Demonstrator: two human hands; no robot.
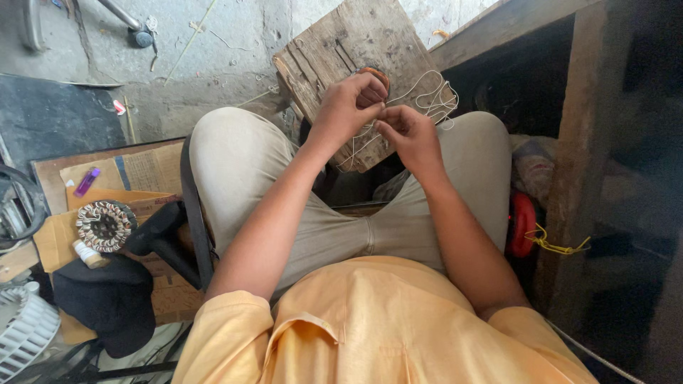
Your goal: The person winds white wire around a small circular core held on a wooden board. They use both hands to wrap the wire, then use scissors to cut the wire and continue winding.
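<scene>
Both hands are meeting over the wooden board [356, 64] beyond the knees: the left hand [348, 107] is pinching the white cord [427, 99], the right hand [409, 135] pinching it just beside, loops trailing rightward.

A purple lighter [87, 180] lies on flat brown cardboard [142, 171] on the left. Near it sits a round wound coil ring [105, 225] with dark and light bits all around — just beside it is a small white bottle [88, 254]. A black cloth [107, 299] lies nearer, under the bottle. A white fan guard [25, 331] pokes in at the near left corner. On the right, something red [523, 222] sits by a wooden post [573, 171] — yellow string [558, 245] hangs next to it. The far floor [213, 43] is grey and dusty.
</scene>
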